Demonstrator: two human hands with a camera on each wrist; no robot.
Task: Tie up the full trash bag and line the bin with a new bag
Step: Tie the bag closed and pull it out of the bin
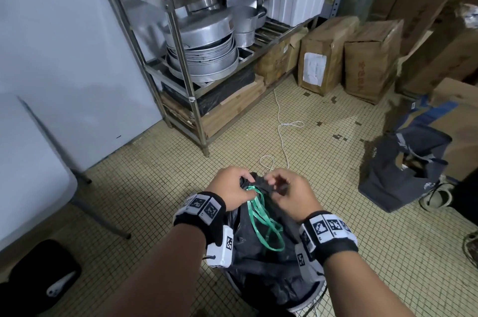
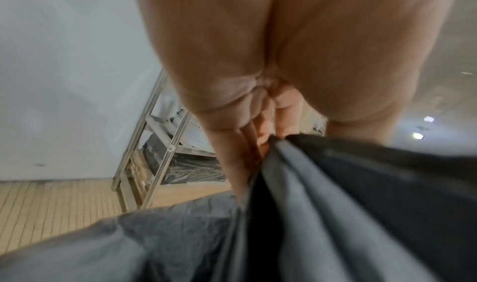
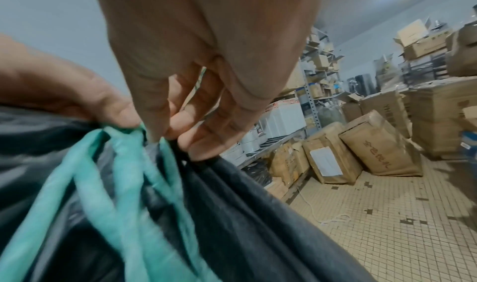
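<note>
Head view: your left hand (image 1: 231, 185) and your right hand (image 1: 287, 188) meet over the gathered mouth of the full black plastic trash bag (image 1: 261, 259), which sits low in the near centre of the frame, on or just above the beige small-tiled floor (image 1: 155, 177). Your left grip is clenched round a bunch of the black film at the bag's top. Your right grip pinches the black film just to the right of it, fingers curled. The two hands are almost touching. Thin green plastic drawstring loops (image 1: 263, 223) hang from the point between your hands and lie down the near face of the bag.

In the left wrist view your fingers (image 2: 240, 143) close on a folded grey-black pleat of the bag (image 2: 348, 194). In the right wrist view your fingertips (image 3: 204, 141) pinch the black film (image 3: 245, 205) beside the green loops (image 3: 121, 174), and your left hand's fingers (image 3: 108, 107) press at the top of those loops.

A white rim (image 1: 307, 298) shows under the bag at the near edge; what it belongs to is hard to tell.

Far left stands a steel wire shelving rack (image 1: 176, 40) stacked with round metal pans (image 1: 204, 45). Brown cardboard boxes (image 1: 323, 55) line the far right. A white cord (image 1: 282, 130) trails across the floor beyond your hands. A dark fabric tote bag (image 1: 398, 174) sits on the floor at right. The corner of a white folding desk (image 1: 28, 161) is at near left.
</note>
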